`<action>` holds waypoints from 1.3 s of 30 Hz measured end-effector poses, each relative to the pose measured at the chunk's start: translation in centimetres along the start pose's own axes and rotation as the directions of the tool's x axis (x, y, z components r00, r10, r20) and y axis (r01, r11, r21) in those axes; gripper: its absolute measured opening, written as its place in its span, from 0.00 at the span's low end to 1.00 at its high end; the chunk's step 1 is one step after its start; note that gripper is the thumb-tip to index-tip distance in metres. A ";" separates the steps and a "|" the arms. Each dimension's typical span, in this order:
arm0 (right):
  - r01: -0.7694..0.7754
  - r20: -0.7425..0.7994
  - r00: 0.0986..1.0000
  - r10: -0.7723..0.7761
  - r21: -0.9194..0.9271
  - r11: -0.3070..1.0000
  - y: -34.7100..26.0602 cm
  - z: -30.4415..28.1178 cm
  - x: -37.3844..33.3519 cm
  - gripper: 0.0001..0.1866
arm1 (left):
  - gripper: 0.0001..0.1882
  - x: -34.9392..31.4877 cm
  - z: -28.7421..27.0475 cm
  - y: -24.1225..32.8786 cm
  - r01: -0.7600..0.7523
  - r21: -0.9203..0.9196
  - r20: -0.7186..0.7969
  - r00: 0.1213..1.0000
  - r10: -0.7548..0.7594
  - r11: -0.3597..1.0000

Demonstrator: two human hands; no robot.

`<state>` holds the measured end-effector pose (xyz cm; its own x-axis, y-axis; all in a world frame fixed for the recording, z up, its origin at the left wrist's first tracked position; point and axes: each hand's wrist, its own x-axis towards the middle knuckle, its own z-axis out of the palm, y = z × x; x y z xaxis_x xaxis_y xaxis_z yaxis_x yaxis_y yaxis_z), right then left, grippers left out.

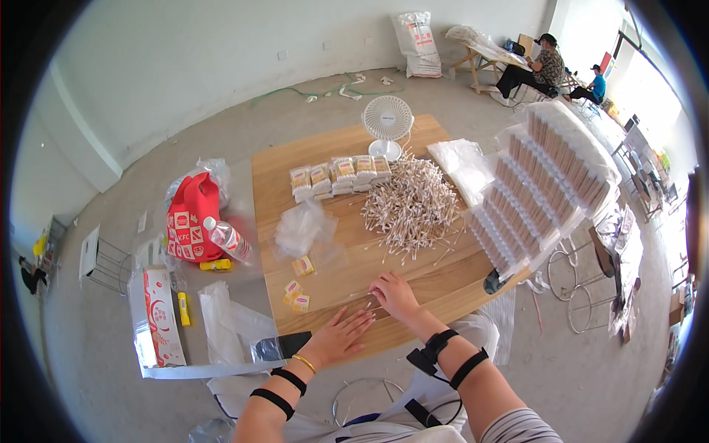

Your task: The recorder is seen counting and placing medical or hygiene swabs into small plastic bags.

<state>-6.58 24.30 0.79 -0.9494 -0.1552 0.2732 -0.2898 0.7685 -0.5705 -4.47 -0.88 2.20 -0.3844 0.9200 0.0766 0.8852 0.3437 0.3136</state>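
Observation:
My left hand (341, 336) lies near the front edge of the wooden table with its fingers stretched out, palm down. Just right of it, my right hand (396, 297) has its fingers curled down on a few cotton swabs (378, 308); their number is partly hidden. Beyond my hands is a large loose heap of cotton swabs (413, 203). Small yellow-and-white labels (293, 288) lie left of my hands, near a stack of clear plastic bags (301, 227). Filled swab packets (343, 171) are stacked in a row behind the bags.
A white fan (388, 122) stands at the table's back. On the right are long rows of bundled swabs (543, 181) in clear plastic. At left sit a red bag (196, 221), a water bottle (227, 238) and a white-and-red box (161, 317). People (543, 70) sit at the back right.

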 end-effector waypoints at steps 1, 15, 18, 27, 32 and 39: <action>0.000 0.001 1.000 0.000 0.003 1.000 -0.1 0.0 0.0 0.02 | 0.37 -0.1 0.0 0.0 -0.012 -0.018 -0.026 1.000 0.012 1.000; -0.127 -0.102 0.988 0.119 -0.075 0.989 0.0 -1.4 -0.5 0.05 | 0.27 2.0 3.1 3.2 0.384 -0.067 -0.378 0.844 -0.380 0.921; -0.071 -0.098 0.993 0.060 -0.111 0.991 0.5 -1.1 -1.1 0.06 | 0.30 2.3 2.6 3.5 0.411 -0.113 -0.422 0.804 -0.418 0.905; -0.090 -0.064 0.993 0.096 0.099 0.991 -2.1 1.1 -2.3 0.08 | 0.40 1.8 4.3 2.9 0.472 -0.035 -0.256 0.848 -0.464 0.881; -0.187 -0.216 0.966 0.141 -0.206 0.961 0.7 0.1 2.2 0.19 | 0.42 1.7 3.7 4.2 0.427 0.048 -0.161 0.895 -0.415 0.903; -0.361 -0.067 0.927 0.370 -0.434 0.826 0.2 0.8 7.4 0.30 | 0.43 2.3 3.4 4.6 0.484 0.084 -0.100 0.874 -0.476 0.871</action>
<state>-13.78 22.79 2.11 -0.9787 0.1822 0.0944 0.1561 0.9597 -0.2338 -0.42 3.44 0.61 -0.7834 0.6213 0.0122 0.6069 0.7607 0.2303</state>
